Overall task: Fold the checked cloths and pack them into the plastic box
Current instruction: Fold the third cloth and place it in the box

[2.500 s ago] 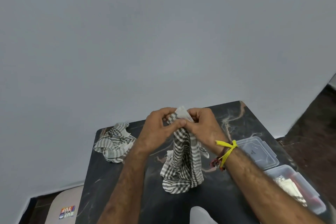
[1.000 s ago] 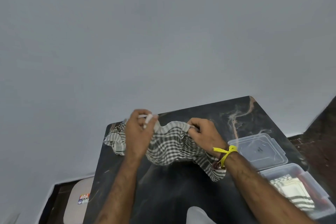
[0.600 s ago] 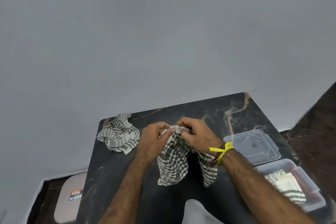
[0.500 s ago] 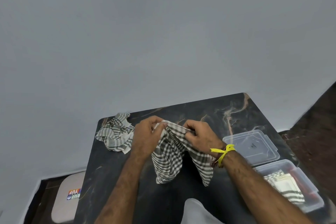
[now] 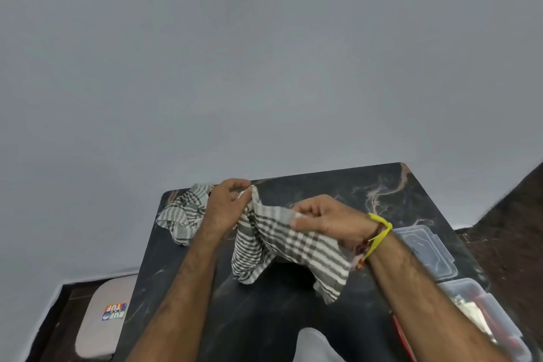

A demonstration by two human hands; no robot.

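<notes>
Above the dark marble table (image 5: pixel 264 320) I hold a grey and white checked cloth (image 5: pixel 282 244) by its upper edge. My left hand (image 5: pixel 224 209) pinches one corner, my right hand (image 5: pixel 329 220) pinches the edge further right, and the rest hangs down crumpled. A second checked cloth (image 5: pixel 183 214) lies bunched at the table's far left corner, partly behind my left hand. The clear plastic box (image 5: pixel 487 317) stands at the near right edge with folded cloth inside, partly hidden by my right forearm.
The box's clear lid (image 5: pixel 426 250) lies on the table just beyond the box. A pale stool with a sticker (image 5: pixel 102 320) stands on the floor at the left. A grey wall rises behind the table.
My hands have drawn apart along the cloth's upper edge, the right hand moving right, so the cloth is stretched wider between them. The view has shifted slightly.
</notes>
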